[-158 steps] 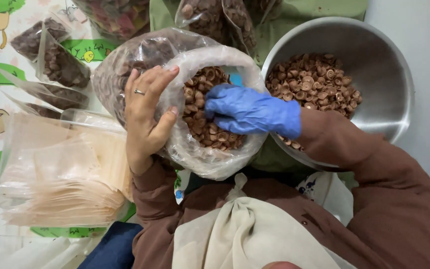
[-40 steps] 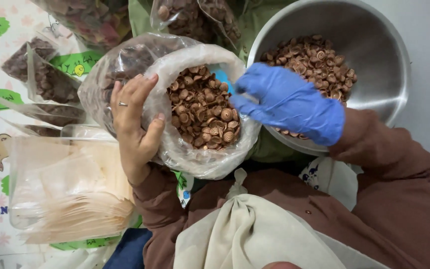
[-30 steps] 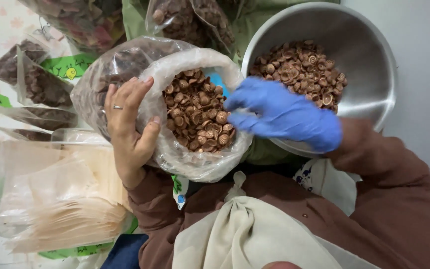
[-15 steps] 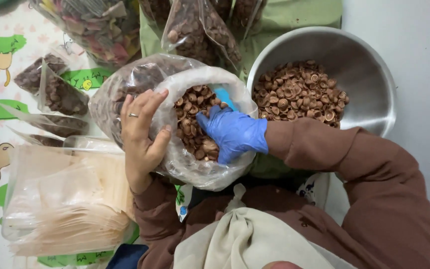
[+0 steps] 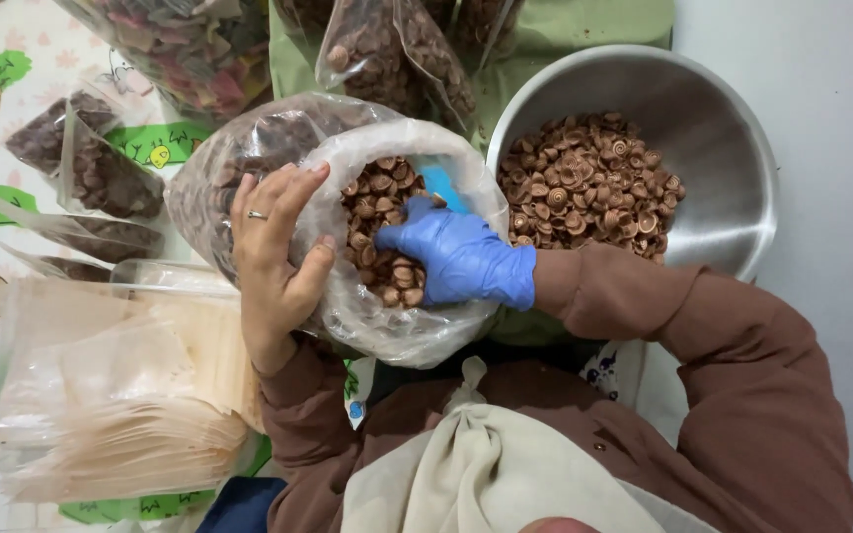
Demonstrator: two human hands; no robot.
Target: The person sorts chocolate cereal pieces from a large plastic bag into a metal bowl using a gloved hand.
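On a bright cartoon-print play mat [image 5: 12, 197] beside a grey wall, a large steel bowl [image 5: 733, 168] of small brown spiral biscuits sits right of a clear plastic bag [image 5: 387, 326] of the same biscuits. The blue-gloved right hand [image 5: 461, 262], over the bowl a second ago, now reaches into the bag, fingers curled onto the biscuits around a blue scoop [image 5: 443, 186]. The bare, ringed left hand [image 5: 273, 262] pinches the bag's rim open, fingers spread; a stack of empty pouches [image 5: 120, 395] lies left.

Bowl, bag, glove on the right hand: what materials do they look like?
Bowl: likely stainless steel, brushed silver with soft reflections. Bag: thin clear plastic film, crinkled and glossy, brown pieces visible through it. Glove on the right hand: blue, smooth, tight-fitting, probably nitrile or latex; cannot tell which.
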